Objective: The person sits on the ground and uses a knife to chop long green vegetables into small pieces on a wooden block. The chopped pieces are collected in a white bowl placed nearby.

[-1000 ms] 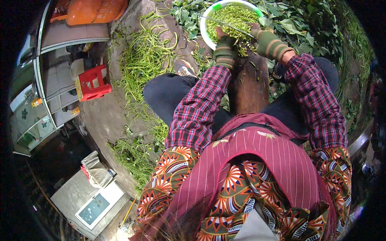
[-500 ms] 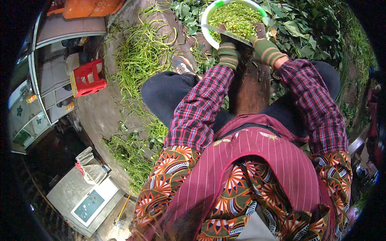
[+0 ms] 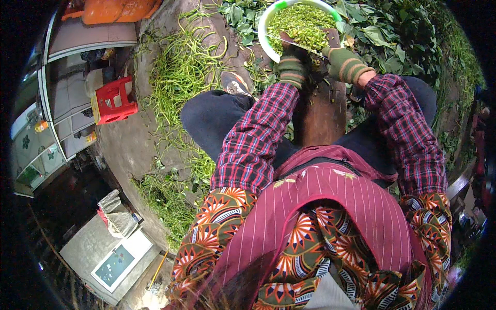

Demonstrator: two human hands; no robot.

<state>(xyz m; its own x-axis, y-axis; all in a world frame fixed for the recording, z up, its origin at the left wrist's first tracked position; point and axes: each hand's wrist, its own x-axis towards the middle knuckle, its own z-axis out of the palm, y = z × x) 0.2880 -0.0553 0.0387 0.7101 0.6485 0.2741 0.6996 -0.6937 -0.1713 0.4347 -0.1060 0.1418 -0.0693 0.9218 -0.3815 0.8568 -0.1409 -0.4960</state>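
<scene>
My right hand (image 3: 346, 64), in a green-brown striped glove, is closed round a knife (image 3: 306, 48). Its thin blade reaches left past my other hand, seen almost edge-on. My left hand (image 3: 292, 67), gloved alike, bends over the far end of a brown wooden board (image 3: 320, 119) between my legs. Its fingers look closed, but whatever they hold is hidden. Just beyond both hands stands a white basin with a green-marked rim (image 3: 262, 33), heaped with chopped green pieces (image 3: 305, 20), perhaps beans.
Long green beans (image 3: 181, 77) lie spread over the ground at left, with more greenery (image 3: 168, 201) nearer me. Leafy vines (image 3: 382, 39) cover the right. A red plastic stool (image 3: 113, 101) and a glass-fronted cabinet (image 3: 67, 98) stand at far left, above a grey box (image 3: 85, 253).
My right hand has shifted slightly right, and the knife blade has turned to show a thinner edge. My left hand stays nearly in place, its wrist slightly lower.
</scene>
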